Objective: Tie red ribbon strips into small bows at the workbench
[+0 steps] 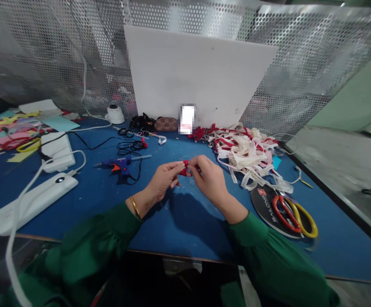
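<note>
A blue worktable (185,243) spans the frame, its right of center heaped with loose white and red ribbons (243,153), plenty apparently left to work. Red-and-yellow-handled scissors (294,213) lie at lower right, a blue glue gun (121,163) at left. At center, a person's left hand (164,179) and right hand (209,175), fingertips pinched close, hold a small red ribbon piece (184,169), seemingly mid-making; whether any others are finished cannot be told.
</note>
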Demonstrator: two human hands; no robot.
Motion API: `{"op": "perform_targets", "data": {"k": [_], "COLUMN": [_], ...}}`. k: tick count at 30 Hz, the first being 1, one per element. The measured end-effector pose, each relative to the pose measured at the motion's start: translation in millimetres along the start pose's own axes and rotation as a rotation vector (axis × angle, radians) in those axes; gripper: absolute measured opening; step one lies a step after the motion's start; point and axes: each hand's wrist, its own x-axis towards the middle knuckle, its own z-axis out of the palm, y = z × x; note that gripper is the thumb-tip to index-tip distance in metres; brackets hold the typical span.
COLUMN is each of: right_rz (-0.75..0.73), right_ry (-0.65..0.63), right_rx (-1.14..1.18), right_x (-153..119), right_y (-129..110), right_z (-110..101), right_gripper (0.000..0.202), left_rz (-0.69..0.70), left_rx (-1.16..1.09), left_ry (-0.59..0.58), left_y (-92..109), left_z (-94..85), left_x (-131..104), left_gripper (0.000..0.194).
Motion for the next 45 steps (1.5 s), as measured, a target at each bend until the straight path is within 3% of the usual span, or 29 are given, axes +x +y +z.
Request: {"op": "perform_targets", "data": {"k": [4,7,10,15,22,27,31,36,40,42,45], "right_rz": [0.169,0.199,0.055,-0.257,-0.373,-0.416,-0.276,0.209,0.477,0.56,0.549], "right_ry": [0.042,0.052,-0.004,-0.238,-0.388,-0.429,-0.366,-0.11,0.019,0.021,0.034], "right_rx": [0.305,0.414,0.334,0.04,-0.091,-0.172,-0.016,0.625,1.032,1.148,1.158], "right_x": [3,5,5,5,6,4,5,8,6,5,4], "right_y": [5,10,13,16,21,18,18,22,15,11,8], "right_z": [4,5,3,0,1,2,6,18,26,27,26], "right_gripper": [0.007,0.004,0.01,0.028,0.023,0.018,0.015,0.007,0.017,0.022,0.024], "left_rz": [-0.047,-0.087,-0.1,-0.143,-0.2,-0.215,-0.226,-0.168,-0.095,-0.09,-0.087], "left_rx": [-0.038,-0.057,-0.051,-0.006,0.075,0.069,0.028,-0.06,-0.118,-0.158,-0.193], "left_ry": [-0.004,-0.011,-0.027,-0.021,-0.159,-0.205,-0.183,-0.07,-0.021,-0.01,-0.013], "left_y": [3,4,3,2,1,-1,1,4,2,2,1], "left_z": [-2.1,-4.1,-5.0,-5.9,-7.3,-8.3,-9.2,-5.4,0.3,2.3,3.7], "left_x": [0,0,0,0,1,2,3,2,-1,-2,-3], "left_gripper": [0.05,0.06,0.065,0.075,0.08,0.078,0.079,0.075,0.062,0.057,0.05]}}
